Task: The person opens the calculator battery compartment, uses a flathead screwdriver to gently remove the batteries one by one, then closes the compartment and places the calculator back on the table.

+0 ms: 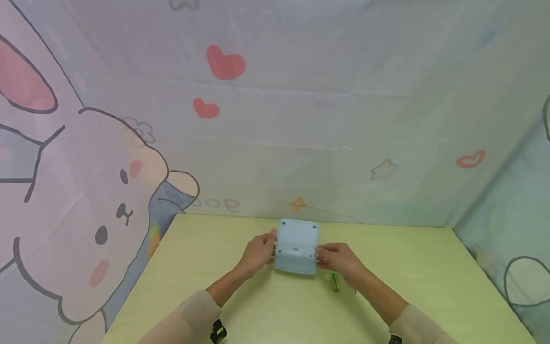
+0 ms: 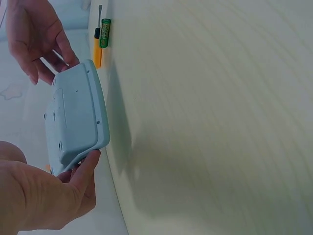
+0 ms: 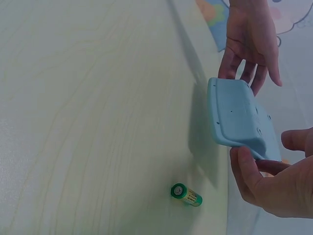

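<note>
A light blue calculator-shaped device (image 1: 297, 239) is held up above the table with its back showing. Small screw holes dot this back, and a thicker wedge runs along the near end. My left hand (image 1: 258, 251) grips its left edge between thumb and fingers. On the opposite edge, my right hand (image 1: 343, 260) pinches it, thumb and fingers visible in the right wrist view. The device's front is hidden. Below the right hand lies a green battery (image 1: 335, 282). Beside that battery, the left wrist view shows a screwdriver (image 2: 97, 54) with an orange handle.
The pale yellow-green table (image 1: 275, 315) ends at the back against a printed cloth backdrop (image 1: 301, 119) with hearts and a rabbit. Another cloth panel (image 1: 515, 229) hangs at the right side.
</note>
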`<state>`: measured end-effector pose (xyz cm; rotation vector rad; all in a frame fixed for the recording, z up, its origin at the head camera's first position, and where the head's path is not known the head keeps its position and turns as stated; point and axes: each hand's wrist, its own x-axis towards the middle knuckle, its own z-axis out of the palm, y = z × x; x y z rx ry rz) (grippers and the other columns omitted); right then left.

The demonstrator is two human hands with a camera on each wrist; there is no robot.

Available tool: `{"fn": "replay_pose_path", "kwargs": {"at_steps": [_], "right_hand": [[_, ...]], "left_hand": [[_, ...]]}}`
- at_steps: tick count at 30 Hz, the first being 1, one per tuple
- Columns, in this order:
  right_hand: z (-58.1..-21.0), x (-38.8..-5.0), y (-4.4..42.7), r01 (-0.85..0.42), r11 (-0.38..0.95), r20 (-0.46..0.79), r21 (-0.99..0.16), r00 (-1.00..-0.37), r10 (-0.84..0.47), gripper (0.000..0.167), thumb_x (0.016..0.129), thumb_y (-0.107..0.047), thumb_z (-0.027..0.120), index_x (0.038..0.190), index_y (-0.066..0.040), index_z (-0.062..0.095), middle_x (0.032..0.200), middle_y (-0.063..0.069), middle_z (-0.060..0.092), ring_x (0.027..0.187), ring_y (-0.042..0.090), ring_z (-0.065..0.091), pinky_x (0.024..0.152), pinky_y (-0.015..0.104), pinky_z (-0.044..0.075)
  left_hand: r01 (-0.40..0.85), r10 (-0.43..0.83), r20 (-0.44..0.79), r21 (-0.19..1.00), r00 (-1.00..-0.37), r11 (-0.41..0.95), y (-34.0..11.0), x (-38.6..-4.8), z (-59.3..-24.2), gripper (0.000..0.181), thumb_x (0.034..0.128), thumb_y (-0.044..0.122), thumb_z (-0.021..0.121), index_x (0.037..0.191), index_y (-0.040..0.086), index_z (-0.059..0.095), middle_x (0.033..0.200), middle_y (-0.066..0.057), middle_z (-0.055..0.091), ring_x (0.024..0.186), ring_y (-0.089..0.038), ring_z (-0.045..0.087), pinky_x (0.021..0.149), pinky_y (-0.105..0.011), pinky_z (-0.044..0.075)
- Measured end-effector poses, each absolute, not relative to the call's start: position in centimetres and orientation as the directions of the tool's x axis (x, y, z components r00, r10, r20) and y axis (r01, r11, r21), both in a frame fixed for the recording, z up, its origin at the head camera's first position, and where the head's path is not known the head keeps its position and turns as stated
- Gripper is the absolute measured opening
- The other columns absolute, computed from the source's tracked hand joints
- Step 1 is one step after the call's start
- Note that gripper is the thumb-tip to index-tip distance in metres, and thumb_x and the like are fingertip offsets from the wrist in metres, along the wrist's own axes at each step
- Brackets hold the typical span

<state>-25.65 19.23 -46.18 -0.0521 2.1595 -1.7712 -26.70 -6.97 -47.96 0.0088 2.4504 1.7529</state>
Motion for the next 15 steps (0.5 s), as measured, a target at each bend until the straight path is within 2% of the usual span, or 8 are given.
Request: {"fn": "replay_pose_path", "kwargs": {"at_steps": [5, 15], "right_hand": [[-46.0, -25.7, 19.4, 0.194, 0.224, -0.249, -0.955, -0.934, -0.255, 0.043, 0.109, -0.014, 0.059, 0.137, 0.018, 0.058, 0.124, 0.022, 0.071, 0.115, 0.035, 0.072, 0.098, 0.046, 0.058], [-45.0, -25.6, 19.7, 0.174, 0.24, -0.246, -0.955, -0.918, -0.311, 0.046, 0.11, -0.018, 0.058, 0.136, 0.02, 0.057, 0.121, 0.026, 0.069, 0.114, 0.04, 0.072, 0.104, 0.051, 0.054]], "left_hand": [[-0.069, 0.051, -0.092, 0.937, -0.994, 0.343, -6.8, -26.6, -47.9, 0.07, 0.1128, 0.054, 0.041, 0.144, -0.005, 0.06, 0.127, -0.02, 0.068, 0.11, -0.03, 0.069, 0.086, -0.04, 0.063], [-0.053, 0.04, -0.072, 0.929, -0.997, 0.367, -6.6, -26.7, -47.6, 0.069, 0.1132, 0.053, 0.041, 0.145, -0.006, 0.059, 0.127, -0.019, 0.065, 0.109, -0.031, 0.069, 0.087, -0.04, 0.062]]}}
